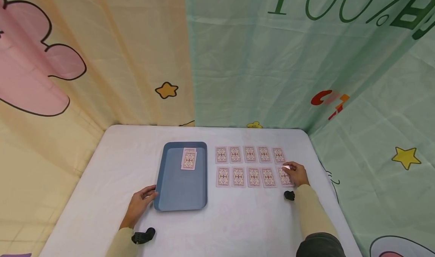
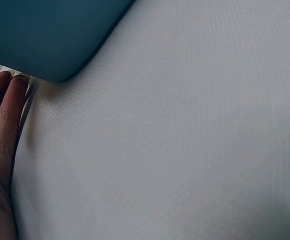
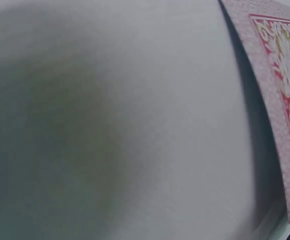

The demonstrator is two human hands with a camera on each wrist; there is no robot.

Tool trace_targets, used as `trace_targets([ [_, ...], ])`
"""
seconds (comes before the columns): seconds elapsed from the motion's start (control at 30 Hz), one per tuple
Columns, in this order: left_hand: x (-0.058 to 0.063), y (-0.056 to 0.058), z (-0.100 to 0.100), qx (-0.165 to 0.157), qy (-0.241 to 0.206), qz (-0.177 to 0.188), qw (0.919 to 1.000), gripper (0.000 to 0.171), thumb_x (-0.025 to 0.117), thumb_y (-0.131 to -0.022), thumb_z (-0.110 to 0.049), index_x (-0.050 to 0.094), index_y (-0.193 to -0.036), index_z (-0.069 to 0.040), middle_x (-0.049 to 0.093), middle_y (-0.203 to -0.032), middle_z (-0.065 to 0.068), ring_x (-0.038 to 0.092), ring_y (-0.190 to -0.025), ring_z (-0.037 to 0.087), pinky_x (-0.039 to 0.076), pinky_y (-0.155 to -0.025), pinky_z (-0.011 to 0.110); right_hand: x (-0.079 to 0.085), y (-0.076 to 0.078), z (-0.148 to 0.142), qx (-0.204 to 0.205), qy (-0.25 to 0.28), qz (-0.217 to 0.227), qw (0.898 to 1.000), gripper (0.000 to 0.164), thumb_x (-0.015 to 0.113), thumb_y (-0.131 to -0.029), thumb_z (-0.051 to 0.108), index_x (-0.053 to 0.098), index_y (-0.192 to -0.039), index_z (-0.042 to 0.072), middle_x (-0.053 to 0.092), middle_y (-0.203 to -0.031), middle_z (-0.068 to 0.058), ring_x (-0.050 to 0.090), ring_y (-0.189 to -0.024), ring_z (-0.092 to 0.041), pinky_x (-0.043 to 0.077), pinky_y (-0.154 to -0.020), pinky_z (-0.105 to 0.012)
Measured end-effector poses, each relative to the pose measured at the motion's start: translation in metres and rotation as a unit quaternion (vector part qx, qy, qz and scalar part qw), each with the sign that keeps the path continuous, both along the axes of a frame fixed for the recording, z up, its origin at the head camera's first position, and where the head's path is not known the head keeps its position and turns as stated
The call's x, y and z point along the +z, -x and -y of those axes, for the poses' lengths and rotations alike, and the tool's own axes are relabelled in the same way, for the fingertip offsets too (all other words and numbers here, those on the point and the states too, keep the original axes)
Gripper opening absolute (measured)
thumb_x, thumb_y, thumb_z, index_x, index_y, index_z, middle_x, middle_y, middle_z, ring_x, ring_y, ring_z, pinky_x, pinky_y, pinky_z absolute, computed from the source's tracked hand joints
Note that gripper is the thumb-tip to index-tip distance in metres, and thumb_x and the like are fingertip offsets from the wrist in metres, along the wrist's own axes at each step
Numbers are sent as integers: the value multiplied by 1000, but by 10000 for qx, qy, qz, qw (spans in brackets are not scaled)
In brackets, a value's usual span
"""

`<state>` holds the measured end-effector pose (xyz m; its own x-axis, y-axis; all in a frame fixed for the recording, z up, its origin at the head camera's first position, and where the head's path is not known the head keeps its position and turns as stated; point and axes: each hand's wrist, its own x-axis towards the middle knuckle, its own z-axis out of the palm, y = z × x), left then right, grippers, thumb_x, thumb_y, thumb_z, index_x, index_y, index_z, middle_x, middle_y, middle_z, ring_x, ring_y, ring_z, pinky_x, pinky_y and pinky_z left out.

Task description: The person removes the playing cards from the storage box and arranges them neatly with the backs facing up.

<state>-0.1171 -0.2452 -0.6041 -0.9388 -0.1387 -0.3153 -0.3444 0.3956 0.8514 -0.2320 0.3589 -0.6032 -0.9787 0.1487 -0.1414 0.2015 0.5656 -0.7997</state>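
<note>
At the right end of the nearer row, my right hand (image 1: 297, 173) pinches a playing card (image 1: 284, 178) by its upper edge. That card (image 3: 280, 85) looks raised and bent over its shadow in the right wrist view, where the fingers are almost out of frame. My left hand (image 1: 138, 205) rests at the left rim of a blue-grey tray (image 1: 181, 194), its fairly straight fingers (image 2: 7, 120) touching the edge. Overlapping face-down playing cards (image 1: 188, 159) lie near the tray's far end.
Several face-down cards make a far row (image 1: 249, 154) and a nearer row (image 1: 253, 177), right of the tray. A white cloth (image 1: 238, 226) covers the table. Printed curtains (image 1: 251, 68) hang behind and beside it.
</note>
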Motion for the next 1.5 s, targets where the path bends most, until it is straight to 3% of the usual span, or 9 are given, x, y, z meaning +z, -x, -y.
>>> trace_targets([
  [0.23, -1, 0, 1, 5, -55, 20, 10000, 51, 66, -92, -29, 54, -134, -1, 65, -115, 12, 58, -109, 18, 41, -81, 13, -3, -4, 8, -315, -199, 62, 9993, 32, 71, -89, 20, 64, -113, -1, 54, -94, -12, 46, -85, -24, 40, -70, -30],
  [0.5, -2, 1, 1, 0, -68, -28, 10000, 50, 65, -92, -27, 55, -133, -1, 66, -114, 12, 57, -106, 14, 42, -82, 14, -4, -3, 8, -541, -205, -27, 9983, 32, 72, -88, 20, 63, -111, -1, 49, -93, -11, 44, -84, -25, 39, -71, -33],
  [0.67, -2, -1, -1, 94, -66, -7, 9999, 48, 66, -92, -26, 56, -132, -1, 67, -111, 10, 57, -104, 12, 42, -84, 17, 10, -4, 13, -879, -63, -54, 9961, 31, 67, -92, 22, 63, -113, 1, 48, -94, -8, 45, -82, -20, 41, -65, -25],
  [0.8, -2, 1, -4, 84, -156, -95, 9998, 49, 69, -90, -26, 57, -130, 0, 68, -108, 10, 58, -102, 13, 43, -85, 19, 28, -2, 24, -947, 12, -446, 9945, 29, 64, -93, 19, 63, -112, -2, 47, -90, -8, 42, -80, -20, 38, -60, -26],
  [0.97, -3, 0, -1, 125, -135, -112, 9998, 48, 68, -90, -26, 58, -130, -1, 68, -107, 9, 59, -101, 13, 43, -83, 17, 42, 15, 61, -659, 377, -746, 9943, 27, 66, -92, 17, 64, -112, -2, 50, -91, -7, 43, -83, -20, 40, -62, -31],
  [1.13, -3, -1, 1, 62, -106, -66, 9999, 49, 67, -91, -27, 57, -131, -2, 67, -109, 9, 58, -104, 15, 42, -83, 16, 52, 29, 117, 58, 615, -847, 9945, 24, 68, -91, 14, 65, -110, 0, 54, -91, -11, 48, -84, -22, 42, -70, -29],
  [1.5, 0, 0, -1, 119, -125, -86, 9998, 49, 69, -90, -27, 58, -130, -1, 68, -108, 10, 58, -103, 13, 42, -85, 20, 57, 41, 254, 1586, 1112, -1107, 9748, 22, 71, -88, 13, 67, -106, 2, 62, -93, -8, 57, -84, -20, 48, -72, -30],
])
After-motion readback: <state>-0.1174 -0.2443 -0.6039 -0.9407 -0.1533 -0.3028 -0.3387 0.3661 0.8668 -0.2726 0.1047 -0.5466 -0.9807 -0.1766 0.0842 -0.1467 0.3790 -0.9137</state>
